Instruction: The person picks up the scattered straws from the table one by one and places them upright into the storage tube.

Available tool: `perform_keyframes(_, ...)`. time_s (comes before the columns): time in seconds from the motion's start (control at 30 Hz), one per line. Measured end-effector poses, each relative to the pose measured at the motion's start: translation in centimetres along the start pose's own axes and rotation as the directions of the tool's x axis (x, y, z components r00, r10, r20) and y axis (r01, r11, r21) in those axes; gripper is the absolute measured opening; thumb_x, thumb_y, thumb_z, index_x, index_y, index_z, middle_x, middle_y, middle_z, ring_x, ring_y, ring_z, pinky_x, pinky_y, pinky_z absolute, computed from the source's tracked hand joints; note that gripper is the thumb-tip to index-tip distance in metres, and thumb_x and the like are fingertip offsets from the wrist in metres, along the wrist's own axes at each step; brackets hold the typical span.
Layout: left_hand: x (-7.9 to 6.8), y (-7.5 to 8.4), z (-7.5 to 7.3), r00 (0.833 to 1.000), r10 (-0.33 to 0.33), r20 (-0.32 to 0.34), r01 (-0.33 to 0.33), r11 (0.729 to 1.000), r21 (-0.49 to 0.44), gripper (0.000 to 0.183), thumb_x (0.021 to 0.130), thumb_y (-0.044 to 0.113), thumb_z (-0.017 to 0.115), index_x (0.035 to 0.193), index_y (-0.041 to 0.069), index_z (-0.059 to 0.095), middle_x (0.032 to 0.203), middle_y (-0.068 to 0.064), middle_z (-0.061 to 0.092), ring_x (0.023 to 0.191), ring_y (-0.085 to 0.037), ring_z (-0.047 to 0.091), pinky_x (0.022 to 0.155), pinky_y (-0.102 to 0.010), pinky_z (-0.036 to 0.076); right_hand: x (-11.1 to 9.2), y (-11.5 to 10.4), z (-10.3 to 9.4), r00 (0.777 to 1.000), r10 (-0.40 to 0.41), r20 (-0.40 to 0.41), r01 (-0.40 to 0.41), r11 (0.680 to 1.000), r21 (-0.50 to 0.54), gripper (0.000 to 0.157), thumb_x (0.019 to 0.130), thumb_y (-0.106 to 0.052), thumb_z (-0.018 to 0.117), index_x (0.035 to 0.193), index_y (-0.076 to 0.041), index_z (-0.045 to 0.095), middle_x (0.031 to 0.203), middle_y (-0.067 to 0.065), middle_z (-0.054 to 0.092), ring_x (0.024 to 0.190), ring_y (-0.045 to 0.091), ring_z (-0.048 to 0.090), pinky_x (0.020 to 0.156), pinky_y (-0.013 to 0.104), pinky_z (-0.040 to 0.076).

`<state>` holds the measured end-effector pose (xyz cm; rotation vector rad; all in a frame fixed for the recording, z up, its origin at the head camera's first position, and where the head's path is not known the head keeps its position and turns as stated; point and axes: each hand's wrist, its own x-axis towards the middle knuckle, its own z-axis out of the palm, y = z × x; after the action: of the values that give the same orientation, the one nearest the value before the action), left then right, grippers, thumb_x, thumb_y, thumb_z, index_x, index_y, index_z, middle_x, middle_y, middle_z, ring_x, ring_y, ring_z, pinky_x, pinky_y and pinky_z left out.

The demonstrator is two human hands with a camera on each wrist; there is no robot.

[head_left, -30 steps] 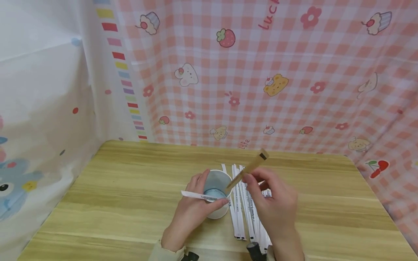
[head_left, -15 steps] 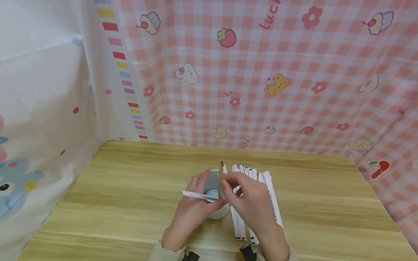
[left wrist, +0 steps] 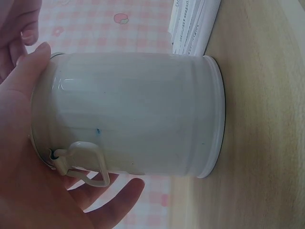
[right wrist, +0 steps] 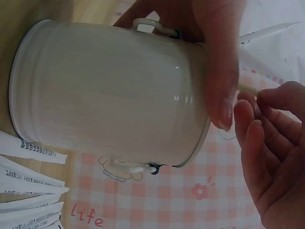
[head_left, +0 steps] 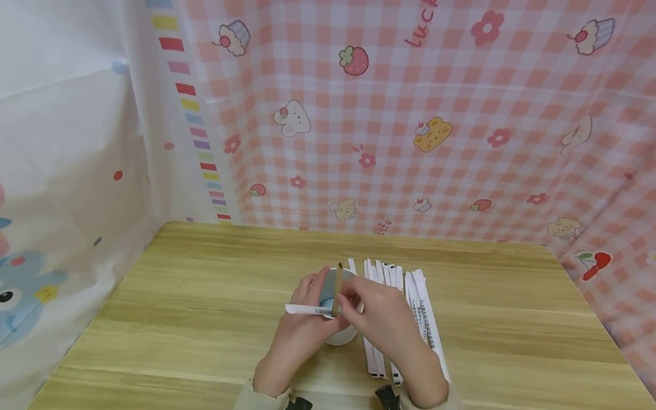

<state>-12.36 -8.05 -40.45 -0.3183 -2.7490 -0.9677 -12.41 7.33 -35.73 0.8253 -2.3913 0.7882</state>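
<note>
A white enamel pot [left wrist: 143, 109] with small side handles stands upright on the table. My left hand [head_left: 297, 336] grips it round the rim, the thumb across the near side. One white paper-wrapped straw [head_left: 306, 309] sticks out of the mouth to the left, passing over the left hand. My right hand [head_left: 381, 313] pinches a slim brown wrapped straw [head_left: 338, 285] between thumb and forefinger, close over the mouth. That straw is nearly upright in the head view, a dark mark at its top end. The right hand covers part of the opening.
Several white wrapped straws [head_left: 427, 324] with black print lie side by side on the wooden table [head_left: 205, 319], right of the pot and partly under the right forearm. A pink checked cloth [head_left: 389, 102] hangs behind the table, with a white printed cloth [head_left: 66, 148] at left.
My right hand has moved left with the brown straw, from the pot's right side to over its mouth. The straw has turned from slanted to nearly upright and sits lower. The left hand stays put.
</note>
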Motion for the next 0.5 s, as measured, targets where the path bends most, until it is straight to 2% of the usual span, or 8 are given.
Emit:
perform_keyframes(0.27, 0.00, 0.00, -0.05, 1.000, 0.013, -0.001, -0.013, 0.999, -0.032, 0.088, 0.071, 0.063, 0.058, 0.136, 0.011, 0.033, 0.123, -0.005, 0.041, 0.099, -0.020, 0.045, 0.072, -0.035, 0.047, -0.01, 0.16, 0.04, 0.997, 0.017, 0.071, -0.015, 1.000, -0.025, 0.006, 0.077, -0.021, 0.065, 0.076, -0.021, 0.059, 0.069, -0.017, 0.051, 0.056, 0.001, 0.050, 0.047, 0.013, 0.035)
perform_keyframes(0.5, -0.11, -0.16, 0.16, 1.000, 0.023, -0.019, -0.023, 0.999, -0.022, 0.091, 0.070, 0.069, 0.052, 0.137, 0.011, 0.032, 0.123, -0.006, 0.041, 0.102, -0.021, 0.045, 0.076, -0.038, 0.046, -0.07, 0.02, -0.81, 0.987, 0.037, 0.154, -0.036, 0.999, -0.005, 0.006, 0.078, -0.022, 0.067, 0.080, -0.025, 0.062, 0.075, -0.020, 0.054, 0.062, -0.001, 0.051, 0.051, 0.015, 0.038)
